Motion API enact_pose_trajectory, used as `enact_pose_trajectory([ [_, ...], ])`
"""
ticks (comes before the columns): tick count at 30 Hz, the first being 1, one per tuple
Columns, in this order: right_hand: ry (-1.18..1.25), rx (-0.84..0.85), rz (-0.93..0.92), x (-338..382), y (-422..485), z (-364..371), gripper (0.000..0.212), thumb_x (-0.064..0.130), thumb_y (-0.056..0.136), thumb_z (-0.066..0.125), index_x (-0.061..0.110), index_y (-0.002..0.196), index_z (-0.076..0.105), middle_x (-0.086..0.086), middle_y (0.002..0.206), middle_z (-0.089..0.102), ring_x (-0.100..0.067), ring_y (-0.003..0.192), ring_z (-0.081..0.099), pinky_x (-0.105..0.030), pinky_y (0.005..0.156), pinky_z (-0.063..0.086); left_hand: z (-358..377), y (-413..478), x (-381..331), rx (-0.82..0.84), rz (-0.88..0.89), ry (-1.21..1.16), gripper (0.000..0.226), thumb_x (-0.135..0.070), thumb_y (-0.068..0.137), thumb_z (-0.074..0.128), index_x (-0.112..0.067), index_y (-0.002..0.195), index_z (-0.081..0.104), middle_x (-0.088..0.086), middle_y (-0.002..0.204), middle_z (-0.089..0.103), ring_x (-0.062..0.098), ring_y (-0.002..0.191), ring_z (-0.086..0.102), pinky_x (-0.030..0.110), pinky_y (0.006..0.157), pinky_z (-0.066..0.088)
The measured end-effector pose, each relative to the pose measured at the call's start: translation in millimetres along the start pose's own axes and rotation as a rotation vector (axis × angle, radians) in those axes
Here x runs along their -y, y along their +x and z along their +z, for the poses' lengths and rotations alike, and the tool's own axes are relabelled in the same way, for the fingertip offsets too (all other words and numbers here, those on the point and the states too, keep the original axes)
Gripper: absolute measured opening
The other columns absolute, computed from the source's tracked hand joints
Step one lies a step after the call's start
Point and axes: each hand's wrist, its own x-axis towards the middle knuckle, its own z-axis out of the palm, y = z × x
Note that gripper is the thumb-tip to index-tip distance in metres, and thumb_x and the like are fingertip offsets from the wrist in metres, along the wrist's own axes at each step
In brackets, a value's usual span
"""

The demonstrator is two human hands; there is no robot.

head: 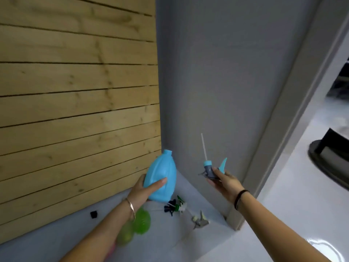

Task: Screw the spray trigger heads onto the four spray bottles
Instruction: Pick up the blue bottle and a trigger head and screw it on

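My left hand (146, 189) grips a light blue spray bottle (162, 176) around its body, neck pointing up and open. To its right, apart from the bottle, my right hand (223, 181) holds a blue and grey trigger head (209, 168) upside down, its white dip tube pointing up. On the grey sheet below lie a dark green trigger head (174, 205) and a pale grey trigger head (200, 220). Two green bottles (141, 221) sit partly behind my left forearm; a pink object peeks out under it.
A wooden slat wall (75, 101) rises on the left and a grey backdrop (217, 82) curves down into the floor sheet. A small black object (93, 214) lies near the wood. A glossy white floor (292, 214) and a dark round base (328, 157) are on the right.
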Motion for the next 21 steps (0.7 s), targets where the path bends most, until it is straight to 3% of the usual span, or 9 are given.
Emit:
enact_pose_trajectory([
  [3, 0.069, 0.117, -0.021, 28, -34, 27, 0.008, 0.008, 0.093, 0.052, 0.003, 0.1, 0.052, -0.016, 0.1, 0.06, -0.021, 0.082, 0.064, -0.02, 0.058, 0.059, -1, -35, -17, -0.029, 0.017, -0.031, 0.072, -0.052, 0.041, 0.08, -0.027, 0.105, 0.059, -0.001, 0.097, 0.072, 0.015, 0.084, 0.071, 0.03, 0.064, 0.058],
  [6, 0.05, 0.226, 0.032, 30, -64, 52, 0.009, 0.002, 0.09, 0.055, -0.004, 0.097, 0.055, -0.023, 0.113, 0.06, -0.029, 0.102, 0.062, -0.018, 0.059, 0.058, -11, -65, -20, -0.08, 0.026, -0.078, 0.073, -0.049, 0.042, 0.083, -0.023, 0.107, 0.06, 0.002, 0.097, 0.073, 0.015, 0.081, 0.072, 0.027, 0.058, 0.056],
  [8, 0.033, 0.258, 0.07, 20, -80, 62, 0.025, 0.002, 0.085, 0.062, -0.007, 0.108, 0.055, -0.024, 0.121, 0.06, -0.028, 0.11, 0.061, -0.017, 0.063, 0.058, -20, -83, -15, -0.132, 0.018, -0.071, 0.074, -0.049, 0.041, 0.085, -0.019, 0.105, 0.063, 0.003, 0.093, 0.075, 0.017, 0.079, 0.073, 0.027, 0.057, 0.056],
  [11, -0.067, 0.177, 0.064, 7, -97, 70, 0.052, 0.007, 0.08, 0.071, -0.001, 0.126, 0.049, -0.018, 0.116, 0.065, -0.021, 0.1, 0.065, -0.019, 0.058, 0.055, -37, -103, -9, -0.209, 0.01, -0.061, 0.087, -0.053, 0.035, 0.088, -0.011, 0.107, 0.061, 0.009, 0.094, 0.073, 0.021, 0.079, 0.072, 0.029, 0.058, 0.056],
  [14, -0.208, 0.136, 0.01, -1, -106, 73, 0.044, 0.017, 0.079, 0.073, 0.01, 0.12, 0.058, 0.0, 0.086, 0.066, -0.006, 0.066, 0.055, -0.016, 0.052, 0.041, -53, -114, -10, -0.292, 0.011, -0.111, 0.087, -0.05, 0.035, 0.086, -0.015, 0.109, 0.056, 0.009, 0.1, 0.07, 0.021, 0.08, 0.07, 0.028, 0.057, 0.055],
  [16, -0.222, 0.136, -0.033, -6, -109, 73, 0.037, 0.022, 0.081, 0.071, 0.01, 0.115, 0.063, 0.003, 0.074, 0.057, -0.007, 0.058, 0.043, -0.017, 0.051, 0.036, -63, -118, -11, -0.296, 0.021, -0.142, 0.088, -0.049, 0.038, 0.085, -0.018, 0.115, 0.056, 0.008, 0.105, 0.069, 0.021, 0.084, 0.069, 0.029, 0.059, 0.055],
  [18, -0.201, 0.119, -0.082, -9, -114, 76, 0.032, 0.028, 0.084, 0.066, 0.012, 0.112, 0.064, 0.004, 0.076, 0.059, -0.008, 0.064, 0.045, -0.021, 0.061, 0.041, -71, -124, -10, -0.291, 0.008, -0.175, 0.089, -0.048, 0.04, 0.084, -0.019, 0.119, 0.055, 0.009, 0.109, 0.068, 0.023, 0.088, 0.068, 0.03, 0.062, 0.056],
  [20, -0.155, 0.12, -0.109, -11, -117, 79, 0.03, 0.031, 0.09, 0.059, 0.015, 0.115, 0.062, 0.003, 0.092, 0.066, -0.01, 0.081, 0.057, -0.031, 0.082, 0.048, -79, -128, -10, -0.261, -0.016, -0.204, 0.089, -0.045, 0.042, 0.083, -0.014, 0.121, 0.056, 0.012, 0.102, 0.067, 0.023, 0.081, 0.066, 0.03, 0.06, 0.055],
  [21, -0.088, 0.147, -0.103, -11, -118, 80, 0.029, 0.03, 0.092, 0.055, 0.015, 0.116, 0.059, 0.002, 0.097, 0.067, -0.011, 0.084, 0.062, -0.034, 0.085, 0.05, -83, -129, -9, -0.244, -0.031, -0.219, 0.089, -0.044, 0.043, 0.083, -0.012, 0.121, 0.056, 0.013, 0.1, 0.067, 0.023, 0.079, 0.065, 0.031, 0.06, 0.055],
])
